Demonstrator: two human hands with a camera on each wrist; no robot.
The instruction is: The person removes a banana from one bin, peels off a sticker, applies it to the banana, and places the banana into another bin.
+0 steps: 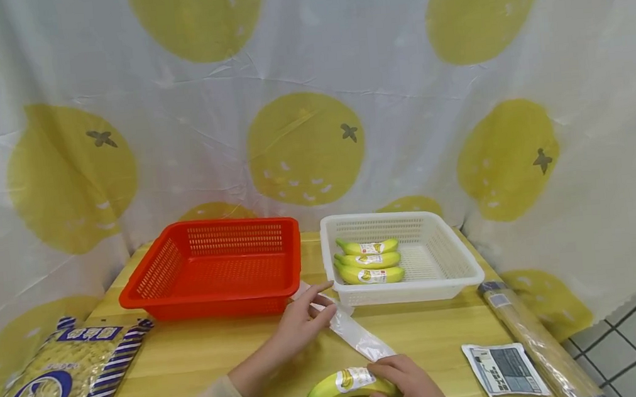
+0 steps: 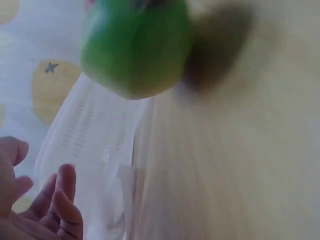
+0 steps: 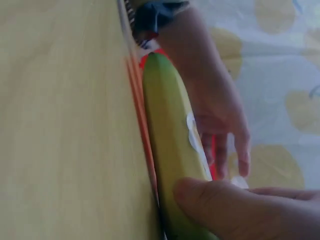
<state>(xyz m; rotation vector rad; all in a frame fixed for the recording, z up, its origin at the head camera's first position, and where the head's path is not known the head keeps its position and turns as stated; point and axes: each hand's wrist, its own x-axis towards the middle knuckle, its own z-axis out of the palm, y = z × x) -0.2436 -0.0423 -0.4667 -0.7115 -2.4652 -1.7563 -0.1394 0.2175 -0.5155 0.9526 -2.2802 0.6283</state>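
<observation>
My right hand [image 1: 410, 384] grips one end of a yellow banana [image 1: 329, 394] with a green tip and a white label, at the table's front. In the right wrist view the thumb [image 3: 200, 196] presses on its side. My left hand [image 1: 301, 318] is over the table before the two baskets, its fingers spread and loosely bent around nothing. A white, shiny plastic strip [image 1: 358, 337] runs below it, from the baskets toward the right hand. Close to the left wrist camera looms the banana's green end [image 2: 137, 50].
A red basket [image 1: 214, 308] stands at the back left. The white basket [image 1: 450, 284] beside it holds three labelled bananas [image 1: 370, 260]. A printed bag [image 1: 67, 378] lies at left; a small sachet [image 1: 505, 369] and a long clear packet [image 1: 541, 343] lie at right.
</observation>
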